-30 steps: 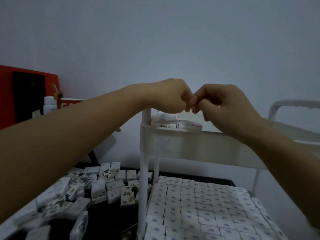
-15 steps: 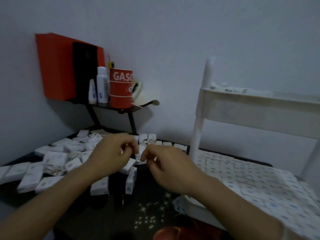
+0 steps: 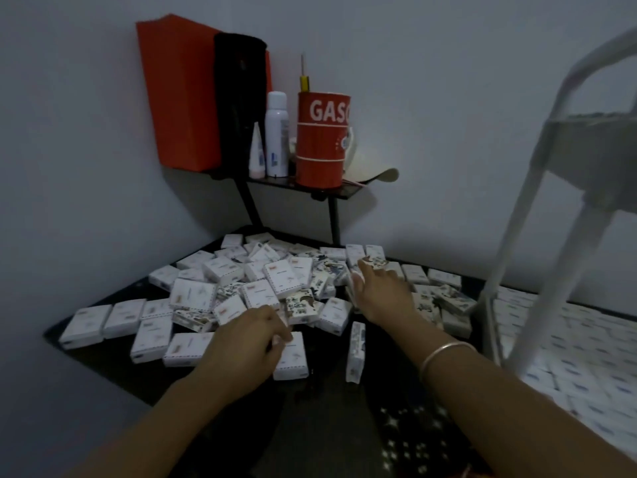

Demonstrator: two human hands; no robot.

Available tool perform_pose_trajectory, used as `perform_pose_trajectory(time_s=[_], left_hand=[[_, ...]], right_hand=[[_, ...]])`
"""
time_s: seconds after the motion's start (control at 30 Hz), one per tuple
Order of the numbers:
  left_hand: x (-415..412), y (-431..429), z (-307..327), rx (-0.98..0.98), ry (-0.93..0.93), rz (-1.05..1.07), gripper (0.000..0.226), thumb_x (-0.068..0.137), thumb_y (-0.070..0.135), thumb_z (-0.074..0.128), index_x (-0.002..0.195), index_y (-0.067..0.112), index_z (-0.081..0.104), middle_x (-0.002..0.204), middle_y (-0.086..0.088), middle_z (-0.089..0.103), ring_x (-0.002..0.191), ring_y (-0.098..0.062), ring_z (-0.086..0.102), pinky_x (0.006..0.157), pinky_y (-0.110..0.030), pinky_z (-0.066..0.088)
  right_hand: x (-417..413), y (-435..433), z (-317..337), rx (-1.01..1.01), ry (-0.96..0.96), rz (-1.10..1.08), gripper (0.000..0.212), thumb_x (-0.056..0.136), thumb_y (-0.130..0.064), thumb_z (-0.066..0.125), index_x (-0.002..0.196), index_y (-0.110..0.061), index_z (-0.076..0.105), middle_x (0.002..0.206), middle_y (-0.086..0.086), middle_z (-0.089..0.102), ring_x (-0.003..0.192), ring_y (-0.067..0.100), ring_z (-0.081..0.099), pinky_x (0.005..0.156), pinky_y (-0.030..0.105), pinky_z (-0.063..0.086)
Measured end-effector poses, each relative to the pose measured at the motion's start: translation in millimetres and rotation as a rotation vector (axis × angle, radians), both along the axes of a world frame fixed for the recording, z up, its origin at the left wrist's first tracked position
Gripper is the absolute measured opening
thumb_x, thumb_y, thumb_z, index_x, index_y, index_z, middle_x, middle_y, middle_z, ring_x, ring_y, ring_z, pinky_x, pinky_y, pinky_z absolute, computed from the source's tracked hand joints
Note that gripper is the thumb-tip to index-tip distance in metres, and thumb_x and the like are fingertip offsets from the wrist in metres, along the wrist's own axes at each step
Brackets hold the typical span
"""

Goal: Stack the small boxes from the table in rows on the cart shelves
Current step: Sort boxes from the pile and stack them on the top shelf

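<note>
Left hand (image 3: 248, 346) and right hand (image 3: 382, 293) have spread apart over the boxes (image 3: 220, 270) heaped on the table (image 3: 327, 426) at 12 o'clock. Left fingers curl onto one box (image 3: 293, 360) at the heap's 6 o'clock edge, grip unclear. Right fingers lie straight on boxes at 1 o'clock.

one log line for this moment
stage: pickup at table | left hand: at near flat box, grip unclear | right hand: open, reaching into box pile | shelf boxes: in rows
</note>
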State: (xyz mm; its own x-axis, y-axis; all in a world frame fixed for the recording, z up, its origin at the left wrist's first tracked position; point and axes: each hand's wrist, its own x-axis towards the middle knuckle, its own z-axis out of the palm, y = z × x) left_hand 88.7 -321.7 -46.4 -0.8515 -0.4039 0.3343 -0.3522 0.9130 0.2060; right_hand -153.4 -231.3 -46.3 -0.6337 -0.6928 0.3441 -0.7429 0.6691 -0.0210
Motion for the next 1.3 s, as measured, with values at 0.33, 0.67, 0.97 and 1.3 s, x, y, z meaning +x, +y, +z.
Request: perform_pose_trajectory(time_s=[0.33,0.67,0.97,1.3], left_hand=[[-9.7,0.7,3.2,0.032,-0.155,-0.093,0.026,0.082,0.056,0.064,0.098,0.035,0.065,0.105,0.020,0.060,0.104,-0.003,0.050,0.080,-0.025,0.043],[-10.4,3.7,7.8,0.003,-0.233,-0.053,0.067,0.066,0.071,0.068,0.121,0.035,0.054,0.107,0.012,0.046,0.103,-0.008,0.042,0.077,-0.025,0.038],[-22.7,34.6,59.1,0.364,0.116,-0.103,0.039,0.070,0.045,0.080,0.100,0.043,0.055,0.091,0.021,0.055,0.075,0.002,0.054,0.057,-0.011,0.042],[-58.9,125.1,234.5,0.715,0.512,-0.530,0.044,0.089,-0.002,0.058,0.102,0.037,0.070,0.099,0.005,0.074,0.079,-0.009,0.071,0.059,-0.021,0.056]], right_hand=[[-14.2,1.9,-5.8,0.101,-0.095,0.008,0.040,0.095,-0.042,0.043,0.129,-0.022,0.047,0.120,0.012,0.062,0.123,0.030,0.044,0.101,0.043,0.029],[-1.5,18.7,12.4,-0.366,-0.794,0.206,0.069,0.080,-0.001,0.065,0.138,-0.032,0.044,0.135,0.015,0.038,0.102,0.029,0.055,0.070,0.022,0.047],[62.6,82.3,120.7,-0.644,-0.648,0.420,0.021,0.084,-0.020,0.068,0.098,-0.029,0.055,0.100,-0.003,0.063,0.086,0.018,0.065,0.071,0.036,0.056],[90.5,212.0,304.4,-1.079,-0.230,0.535,0.019,0.074,-0.020,0.073,0.085,-0.026,0.057,0.093,0.008,0.071,0.089,0.026,0.069,0.082,0.049,0.055]])
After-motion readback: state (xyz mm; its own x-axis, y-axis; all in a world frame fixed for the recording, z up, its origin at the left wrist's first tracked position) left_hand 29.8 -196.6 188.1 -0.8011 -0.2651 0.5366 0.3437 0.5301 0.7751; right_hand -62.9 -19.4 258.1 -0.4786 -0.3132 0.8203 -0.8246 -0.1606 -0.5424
